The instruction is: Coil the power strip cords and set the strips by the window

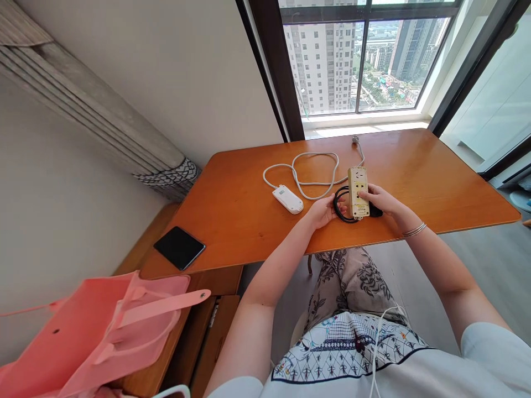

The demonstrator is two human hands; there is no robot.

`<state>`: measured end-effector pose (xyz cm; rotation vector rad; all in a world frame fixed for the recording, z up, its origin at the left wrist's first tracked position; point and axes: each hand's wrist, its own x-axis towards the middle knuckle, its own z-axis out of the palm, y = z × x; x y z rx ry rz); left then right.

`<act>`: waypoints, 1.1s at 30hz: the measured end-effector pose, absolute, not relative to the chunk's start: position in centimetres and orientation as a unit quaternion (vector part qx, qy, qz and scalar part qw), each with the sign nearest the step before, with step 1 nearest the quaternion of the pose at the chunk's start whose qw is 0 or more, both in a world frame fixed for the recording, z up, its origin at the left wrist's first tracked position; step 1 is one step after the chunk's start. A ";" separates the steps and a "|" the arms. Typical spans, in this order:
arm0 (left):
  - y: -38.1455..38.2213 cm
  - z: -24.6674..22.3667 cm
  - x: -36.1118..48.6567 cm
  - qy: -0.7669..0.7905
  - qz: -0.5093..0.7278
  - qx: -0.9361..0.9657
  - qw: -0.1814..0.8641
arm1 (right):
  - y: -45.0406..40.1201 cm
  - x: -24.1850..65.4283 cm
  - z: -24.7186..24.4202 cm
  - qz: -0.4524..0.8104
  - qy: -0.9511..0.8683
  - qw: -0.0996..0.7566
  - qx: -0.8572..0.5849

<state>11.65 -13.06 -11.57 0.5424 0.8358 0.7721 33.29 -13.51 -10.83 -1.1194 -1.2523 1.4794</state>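
A cream power strip [358, 190] with several sockets stands tilted up near the table's front edge. My right hand [380, 200] grips its right side, thumb on its face. At its left, my left hand [326, 211] has its fingers closed round a coiled black cord [341, 218]. A black plug-like end [375, 210] shows under my right hand; what it joins is hidden. Left of my hands lies a white power strip [287, 199], apart from both. Its white cord [315, 155] loops behind it towards a plug [355, 140] at the table's back.
The brown wooden table [240, 221] has a dark tablet [180, 247] at its left front corner. A pink bag [124, 326] stands at the lower left by wooden drawers [215, 331]. The window [365, 66] is beyond the table's back edge.
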 end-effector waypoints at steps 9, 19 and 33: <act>-13.9 -11.4 12.2 0.353 0.410 0.220 0.812 | -13.4 33.5 -10.7 0.571 -0.524 0.414 -0.477; -13.9 -12.2 12.5 0.372 0.432 0.285 0.771 | -13.3 33.7 -10.8 0.592 -0.507 0.412 -0.472; -14.1 -13.9 12.4 0.431 0.468 0.468 0.614 | -6.2 46.4 -7.0 0.354 -0.528 0.372 -0.676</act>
